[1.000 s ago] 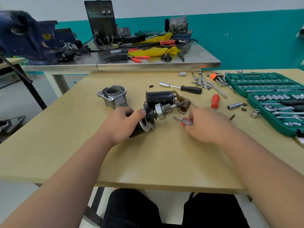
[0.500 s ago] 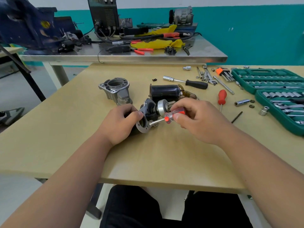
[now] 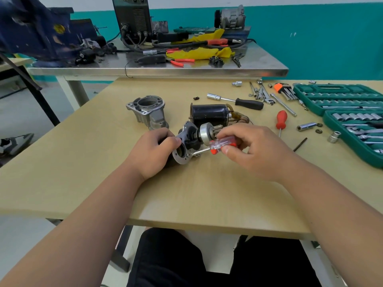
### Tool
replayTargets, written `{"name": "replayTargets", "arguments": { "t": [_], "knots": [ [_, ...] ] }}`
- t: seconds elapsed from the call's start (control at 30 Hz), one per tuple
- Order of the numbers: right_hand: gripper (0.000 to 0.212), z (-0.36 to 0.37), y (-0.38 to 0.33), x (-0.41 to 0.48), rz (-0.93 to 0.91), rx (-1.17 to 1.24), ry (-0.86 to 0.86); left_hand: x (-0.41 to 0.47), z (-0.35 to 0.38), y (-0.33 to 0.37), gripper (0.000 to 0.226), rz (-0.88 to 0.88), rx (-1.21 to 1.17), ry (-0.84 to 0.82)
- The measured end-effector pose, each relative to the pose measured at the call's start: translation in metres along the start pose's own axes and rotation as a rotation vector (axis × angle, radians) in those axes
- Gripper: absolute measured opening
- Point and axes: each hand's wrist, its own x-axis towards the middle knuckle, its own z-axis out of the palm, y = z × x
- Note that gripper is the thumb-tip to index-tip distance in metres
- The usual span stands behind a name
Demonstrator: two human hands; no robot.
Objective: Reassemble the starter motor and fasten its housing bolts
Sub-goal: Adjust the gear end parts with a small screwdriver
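Pale wooden tabletop (image 3: 93, 168) carries the starter motor (image 3: 193, 137), which the left hand (image 3: 152, 155) grips around its body to stop it rolling. Beside it, the right hand (image 3: 257, 154) pinches a small screwdriver (image 3: 220, 144), tip on the flange (image 3: 182, 157), probably seating a screw.

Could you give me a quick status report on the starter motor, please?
Left hand grips the starter motor. Right hand pinches the small screwdriver, tip at the flange. Aluminium housing stands apart behind, not yet fitted.
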Motion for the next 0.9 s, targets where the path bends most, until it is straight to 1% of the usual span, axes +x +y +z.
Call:
{"name": "replayTargets", "arguments": {
  "t": [0.23, 0.37, 0.53, 0.67, 0.9],
  "knots": [
    [0.028, 0.0013, 0.0015, -0.0015, -0.007, 0.013, 0.008, -0.0003, -0.0004, 0.0008, 0.025, 0.008, -0.002, 0.003],
    [0.025, 0.0037, 0.0006, -0.0030, -0.027, 0.005, -0.023, -0.0004, -0.0006, 0.0002, 0.025, 0.006, -0.005, -0.002],
    [0.025, 0.0035, 0.0010, -0.0044, -0.020, 0.021, 0.016, -0.0015, 0.0001, -0.0014, 0.023, 0.026, -0.053, -0.004],
    [0.027, 0.0044, 0.0018, -0.0044, 0.005, 0.003, -0.009, -0.0008, 0.0000, -0.0040, 0.037, 0.028, -0.067, 0.017],
    [0.028, 0.0056, -0.0006, -0.0063, 0.013, 0.000, 0.004, 0.0004, 0.0001, -0.0071, 0.038, 0.051, -0.041, 0.038]
  ]
}}
